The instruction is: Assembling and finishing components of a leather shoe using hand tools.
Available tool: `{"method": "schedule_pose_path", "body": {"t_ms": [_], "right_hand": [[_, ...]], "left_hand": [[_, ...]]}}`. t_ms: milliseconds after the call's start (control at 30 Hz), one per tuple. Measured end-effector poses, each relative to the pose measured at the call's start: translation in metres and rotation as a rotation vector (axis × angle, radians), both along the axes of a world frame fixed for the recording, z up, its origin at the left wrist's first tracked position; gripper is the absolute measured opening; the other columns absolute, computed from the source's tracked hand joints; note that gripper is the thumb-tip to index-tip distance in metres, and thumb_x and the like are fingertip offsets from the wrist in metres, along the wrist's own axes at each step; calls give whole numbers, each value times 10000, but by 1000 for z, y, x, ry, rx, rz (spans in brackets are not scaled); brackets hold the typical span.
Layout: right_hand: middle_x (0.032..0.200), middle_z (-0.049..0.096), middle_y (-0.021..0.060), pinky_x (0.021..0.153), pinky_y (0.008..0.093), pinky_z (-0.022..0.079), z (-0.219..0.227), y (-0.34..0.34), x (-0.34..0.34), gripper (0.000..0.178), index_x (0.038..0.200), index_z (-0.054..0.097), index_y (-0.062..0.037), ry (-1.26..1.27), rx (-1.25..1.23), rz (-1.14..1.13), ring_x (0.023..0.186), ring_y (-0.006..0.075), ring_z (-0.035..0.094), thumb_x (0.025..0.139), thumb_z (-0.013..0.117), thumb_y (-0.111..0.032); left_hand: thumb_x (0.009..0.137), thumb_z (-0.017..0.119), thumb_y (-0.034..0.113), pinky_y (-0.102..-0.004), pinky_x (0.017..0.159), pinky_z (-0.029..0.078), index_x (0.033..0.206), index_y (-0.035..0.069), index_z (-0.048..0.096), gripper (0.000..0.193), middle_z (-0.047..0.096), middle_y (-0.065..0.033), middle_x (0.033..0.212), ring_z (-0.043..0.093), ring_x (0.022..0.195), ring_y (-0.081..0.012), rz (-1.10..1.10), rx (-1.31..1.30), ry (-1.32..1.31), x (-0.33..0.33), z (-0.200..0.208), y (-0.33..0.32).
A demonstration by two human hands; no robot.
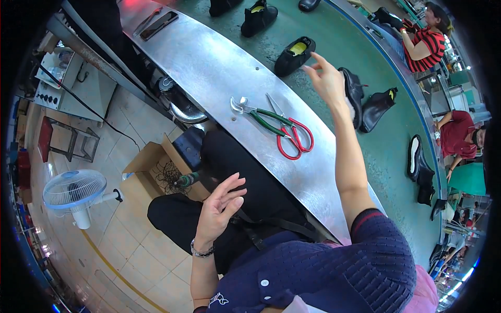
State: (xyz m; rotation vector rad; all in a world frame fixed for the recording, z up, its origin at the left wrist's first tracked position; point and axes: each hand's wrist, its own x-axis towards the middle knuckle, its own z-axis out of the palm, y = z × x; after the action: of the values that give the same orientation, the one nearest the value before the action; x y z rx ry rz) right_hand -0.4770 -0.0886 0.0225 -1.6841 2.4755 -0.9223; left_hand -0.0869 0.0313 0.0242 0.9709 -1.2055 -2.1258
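Observation:
My right hand [327, 81] reaches over the green belt with its fingers apart and nothing in them. Just beyond its fingertips is a black shoe [286, 63] with a yellow-green lining; whether they touch is hard to tell. Beside my wrist lies another black shoe [353, 94], turned on its side, and a black ankle boot [378, 110] next to it. Over my lap my left hand [215, 214] is raised, fingers spread and holding nothing. On the metal ledge between belt and lap, pincers with green handles [269, 119] lie across red-handled scissors [301, 136].
More black shoes [259, 19] sit along the green belt [334, 31]. A phone [159, 26] rests at the metal ledge's far end. On the floor stand an open cardboard box [136, 175] and a fan [74, 190]. Co-workers [425, 49] sit across the belt.

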Motion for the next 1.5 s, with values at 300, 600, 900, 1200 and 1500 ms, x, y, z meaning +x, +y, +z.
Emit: {"method": "schedule_pose_path", "body": {"t_ms": [300, 600, 900, 1200, 1500], "right_hand": [[705, 664, 115, 619, 329, 462, 2, -43, -31, 348, 900, 720, -10, -222, -220, -19, 637, 187, 607, 842, 699, -353], [546, 475, -78, 428, 190, 227, 158, 60, 112, 208, 725, 682, -53, -825, -103, 452, 465, -13, 391, 866, 713, -203], [566, 533, -42, 458, 202, 360, 87, 59, 205, 250, 891, 715, -31, -1089, 252, 696, 486, 27, 475, 958, 622, -253], [1215, 610, 170, 975, 438, 445, -47, 65, 126, 523, 1261, 578, -29, 236, 318, 318, 1150, 353, 565, 812, 737, -246], [1210, 581, 145, 941, 453, 441, -64, 73, 118, 507, 1318, 576, -130, 291, 169, 264, 1118, 332, 548, 841, 716, -233]], "left_hand": [[940, 623, 64, -314, 1030, 442, 1434, 19, 426, 534, 530, -131, 1387, 553, 1242, -210, 71, 47, -3, 22, 0, 14], [847, 747, 134, -354, 1108, 357, 1485, 31, 352, 758, 392, -129, 1518, 403, 1387, -227, 17, -423, -189, 3, 25, -18], [639, 879, 57, -339, 1173, 245, 1561, 57, 93, 1212, 251, -113, 1591, 296, 1439, -202, 190, -147, 141, 25, -11, 25], [566, 913, 32, -360, 1145, 305, 1563, 64, 66, 1309, 314, -105, 1554, 372, 1391, -205, 471, -5, 52, 68, -15, 65], [841, 759, 241, -326, 913, 488, 1318, 34, 505, 578, 616, -39, 1164, 601, 1059, -167, 802, 332, 97, 133, -33, 104]]}}
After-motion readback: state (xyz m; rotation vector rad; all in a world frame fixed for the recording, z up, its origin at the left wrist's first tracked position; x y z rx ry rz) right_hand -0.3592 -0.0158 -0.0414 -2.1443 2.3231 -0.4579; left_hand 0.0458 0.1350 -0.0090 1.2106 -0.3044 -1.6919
